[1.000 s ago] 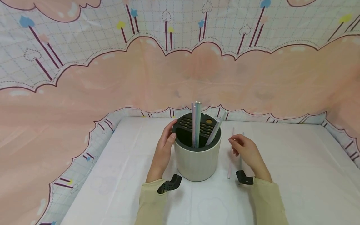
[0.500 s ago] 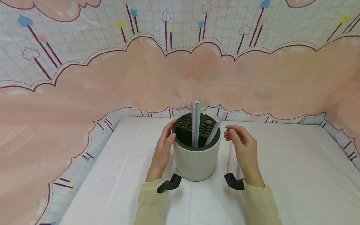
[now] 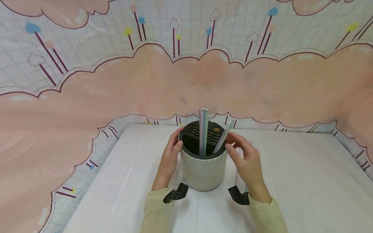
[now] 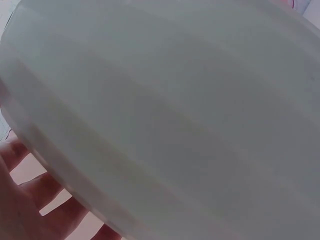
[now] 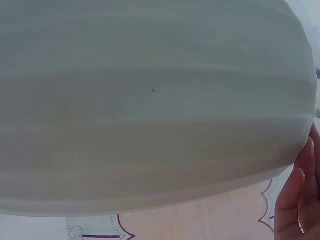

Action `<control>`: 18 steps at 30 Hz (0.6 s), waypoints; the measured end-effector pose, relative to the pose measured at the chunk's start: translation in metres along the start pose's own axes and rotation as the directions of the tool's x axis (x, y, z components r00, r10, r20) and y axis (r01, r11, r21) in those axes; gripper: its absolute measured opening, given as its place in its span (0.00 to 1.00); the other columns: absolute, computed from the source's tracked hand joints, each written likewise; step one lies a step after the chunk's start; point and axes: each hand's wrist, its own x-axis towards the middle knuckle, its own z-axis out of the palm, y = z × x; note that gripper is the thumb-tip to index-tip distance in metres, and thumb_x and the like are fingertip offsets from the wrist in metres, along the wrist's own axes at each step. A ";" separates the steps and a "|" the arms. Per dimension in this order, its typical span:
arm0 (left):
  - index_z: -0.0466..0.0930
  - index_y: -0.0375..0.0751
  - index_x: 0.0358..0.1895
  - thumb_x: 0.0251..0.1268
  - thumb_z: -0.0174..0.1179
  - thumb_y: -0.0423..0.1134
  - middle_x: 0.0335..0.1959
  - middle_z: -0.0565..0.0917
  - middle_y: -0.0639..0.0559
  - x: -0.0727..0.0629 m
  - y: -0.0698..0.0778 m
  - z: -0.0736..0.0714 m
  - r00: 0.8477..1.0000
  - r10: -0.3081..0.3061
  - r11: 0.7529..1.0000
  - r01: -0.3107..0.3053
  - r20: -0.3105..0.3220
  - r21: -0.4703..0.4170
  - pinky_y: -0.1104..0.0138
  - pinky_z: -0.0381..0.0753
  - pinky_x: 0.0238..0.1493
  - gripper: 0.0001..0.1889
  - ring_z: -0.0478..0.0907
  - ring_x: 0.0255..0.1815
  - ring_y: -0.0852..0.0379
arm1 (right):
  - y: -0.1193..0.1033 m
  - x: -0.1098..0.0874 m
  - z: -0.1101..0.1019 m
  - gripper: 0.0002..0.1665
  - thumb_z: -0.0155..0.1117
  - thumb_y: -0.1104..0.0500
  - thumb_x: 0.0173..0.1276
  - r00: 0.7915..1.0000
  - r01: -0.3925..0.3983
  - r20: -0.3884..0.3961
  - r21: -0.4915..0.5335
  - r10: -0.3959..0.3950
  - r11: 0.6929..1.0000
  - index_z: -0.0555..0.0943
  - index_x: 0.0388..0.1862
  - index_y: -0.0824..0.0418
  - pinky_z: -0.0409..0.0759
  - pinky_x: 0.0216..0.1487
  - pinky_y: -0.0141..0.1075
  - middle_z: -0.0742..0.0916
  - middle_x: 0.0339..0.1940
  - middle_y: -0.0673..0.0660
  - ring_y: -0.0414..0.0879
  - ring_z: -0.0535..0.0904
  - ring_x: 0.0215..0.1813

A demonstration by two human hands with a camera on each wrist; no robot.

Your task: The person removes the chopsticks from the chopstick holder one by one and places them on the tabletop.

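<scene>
A round, white, ribbed holder (image 3: 202, 176) with a black slotted top stands upright on the table. Several thin, pale, straw-like sticks (image 3: 205, 132) rise from its front opening, and another pale stick (image 3: 222, 139) leans right. My left hand (image 3: 167, 158) grips the holder's left side, thumb at the front of the rim and fingers farther back. On the opposite side, my right hand (image 3: 246, 160) holds the rim between thumb and fingers. Both wrist views are filled mostly by the white wall (image 5: 150, 100); left-hand fingers (image 4: 42, 190) lie along its edge.
A thin pinkish stick (image 3: 236, 178) lies on the white-covered table (image 3: 306, 181) right of the holder, partly behind my right hand. Another stick's end (image 3: 251, 142) shows beyond that hand. A printed peach-coloured cloth (image 3: 186, 87) hangs behind the table.
My right hand has moved left from above the loose sticks to the holder's right rim. My left hand stays on the holder, and the head view has tilted slightly upward.
</scene>
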 end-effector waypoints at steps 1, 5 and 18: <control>0.57 0.69 0.63 0.65 0.40 0.59 0.66 0.56 0.68 0.000 0.000 0.000 1.000 0.002 1.000 -0.002 0.002 -0.004 0.52 0.54 0.63 0.23 0.50 0.67 0.60 | 0.003 -0.001 0.001 0.21 0.58 0.70 0.59 1.000 0.007 0.009 -0.012 -0.006 1.000 0.75 0.54 0.62 0.71 0.45 0.30 0.81 0.43 0.54 0.42 0.73 0.45; 0.57 0.67 0.64 0.65 0.40 0.58 0.66 0.56 0.67 0.000 0.000 0.000 1.000 0.013 1.000 -0.013 0.006 -0.018 0.53 0.54 0.63 0.23 0.50 0.67 0.60 | 0.009 -0.003 0.003 0.19 0.61 0.67 0.58 0.998 0.057 0.038 -0.075 -0.054 0.996 0.77 0.50 0.59 0.69 0.39 0.29 0.81 0.37 0.50 0.42 0.72 0.39; 0.57 0.67 0.64 0.66 0.40 0.57 0.66 0.55 0.67 0.000 0.001 0.001 1.000 0.019 1.000 -0.019 0.002 0.000 0.53 0.55 0.63 0.23 0.50 0.67 0.60 | 0.005 -0.004 0.009 0.11 0.67 0.62 0.54 0.989 0.125 0.110 -0.272 -0.098 0.954 0.82 0.38 0.56 0.69 0.36 0.31 0.78 0.35 0.46 0.39 0.68 0.42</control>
